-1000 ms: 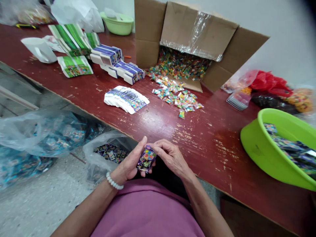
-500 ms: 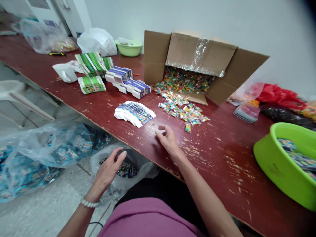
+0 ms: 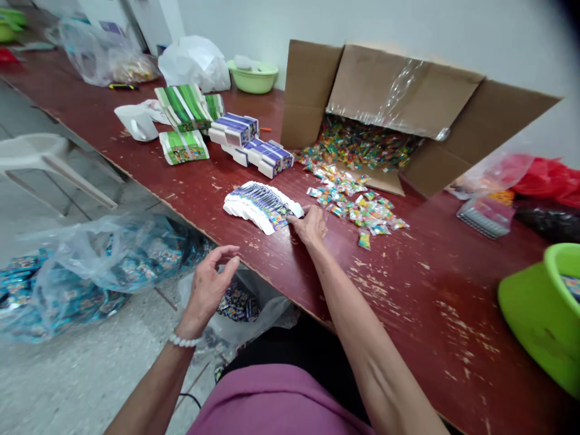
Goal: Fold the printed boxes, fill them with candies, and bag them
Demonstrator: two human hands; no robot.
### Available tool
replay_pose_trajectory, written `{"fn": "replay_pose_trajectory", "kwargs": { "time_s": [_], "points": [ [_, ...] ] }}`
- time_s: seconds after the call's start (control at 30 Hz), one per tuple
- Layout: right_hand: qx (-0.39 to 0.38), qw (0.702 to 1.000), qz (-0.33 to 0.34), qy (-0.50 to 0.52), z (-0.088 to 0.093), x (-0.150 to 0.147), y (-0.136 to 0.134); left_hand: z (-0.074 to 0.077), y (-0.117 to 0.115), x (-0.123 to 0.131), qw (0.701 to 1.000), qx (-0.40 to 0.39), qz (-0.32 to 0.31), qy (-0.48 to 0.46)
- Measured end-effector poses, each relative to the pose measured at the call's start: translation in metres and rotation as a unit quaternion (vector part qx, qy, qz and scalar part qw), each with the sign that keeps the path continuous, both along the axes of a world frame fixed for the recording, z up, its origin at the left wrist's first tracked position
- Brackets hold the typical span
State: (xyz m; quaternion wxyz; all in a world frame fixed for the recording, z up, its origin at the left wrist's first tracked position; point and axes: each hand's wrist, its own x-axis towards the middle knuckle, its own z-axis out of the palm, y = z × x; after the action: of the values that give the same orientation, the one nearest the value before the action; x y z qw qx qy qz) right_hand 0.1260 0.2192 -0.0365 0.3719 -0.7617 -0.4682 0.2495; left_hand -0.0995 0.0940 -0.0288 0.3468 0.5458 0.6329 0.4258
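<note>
Two bare hands had parted: the right hand (image 3: 309,226) had come forward over the desk (image 3: 399,272) to the near right end of the fan of flat purple pouches (image 3: 258,202), which lay at its ten o'clock. The small packet held between both hands a second earlier no longer showed; where it lay could not be told. That suggested the handling of that piece was over, with work turned to the fan. The right hand's fingers were curled in, thumb touching the end pouch; whether they gripped it could not be told. The left hand (image 3: 211,284) hung loosely open and held nothing, with a bag of dark packets (image 3: 238,302) at its four o'clock.

The red-brown desk was worn to pale flecks. Wrapped candies (image 3: 360,211) lay at the right hand's two o'clock, spilling from a cardboard box (image 3: 403,84) at one; a lime-green tub (image 3: 539,314) stood at four. Banded purple bundles (image 3: 269,157) sat at the fan's twelve o'clock, green bundles (image 3: 183,109) at eleven, a white mug (image 3: 140,127) at ten. On the floor (image 3: 113,368), blue packets (image 3: 67,302) lay bagged at the left hand's nine o'clock, a white plastic stool (image 3: 36,148) at ten.
</note>
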Motion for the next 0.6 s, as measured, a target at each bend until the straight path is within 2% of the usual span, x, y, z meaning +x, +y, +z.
{"fn": "replay_pose_trajectory", "kwargs": {
  "time_s": [0.07,0.17,0.3,0.33,0.4,0.43,0.5,0.57,0.6],
  "points": [
    [0.007,0.998,-0.005,0.069,0.0,0.005,0.0,0.0,0.002,-0.005,0.999,0.003,0.026,-0.036],
    [0.017,0.988,0.034,0.147,0.006,0.018,-0.012,0.006,0.004,-0.006,0.997,0.015,0.033,-0.063],
    [0.039,0.967,0.09,0.237,0.019,0.039,-0.062,0.022,-0.002,0.006,0.993,0.031,0.043,-0.11],
    [0.04,0.957,0.111,0.264,0.022,0.043,-0.079,0.026,-0.005,0.011,0.99,0.01,0.028,-0.139],
    [0.043,0.922,0.148,0.356,0.028,0.047,-0.111,0.032,-0.014,0.026,0.968,-0.084,-0.058,-0.23],
    [0.037,0.907,0.163,0.386,0.031,0.048,-0.124,0.034,-0.02,0.035,0.938,-0.153,-0.122,-0.285],
    [0.019,0.886,0.186,0.425,0.036,0.047,-0.146,0.034,-0.031,0.051,0.838,-0.29,-0.253,-0.386],
    [-0.001,0.874,0.205,0.442,0.041,0.047,-0.159,0.031,-0.043,0.065,0.742,-0.365,-0.343,-0.446],
    [-0.007,0.869,0.21,0.447,0.042,0.047,-0.164,0.028,-0.048,0.07,0.71,-0.378,-0.372,-0.463]
  ]
}}
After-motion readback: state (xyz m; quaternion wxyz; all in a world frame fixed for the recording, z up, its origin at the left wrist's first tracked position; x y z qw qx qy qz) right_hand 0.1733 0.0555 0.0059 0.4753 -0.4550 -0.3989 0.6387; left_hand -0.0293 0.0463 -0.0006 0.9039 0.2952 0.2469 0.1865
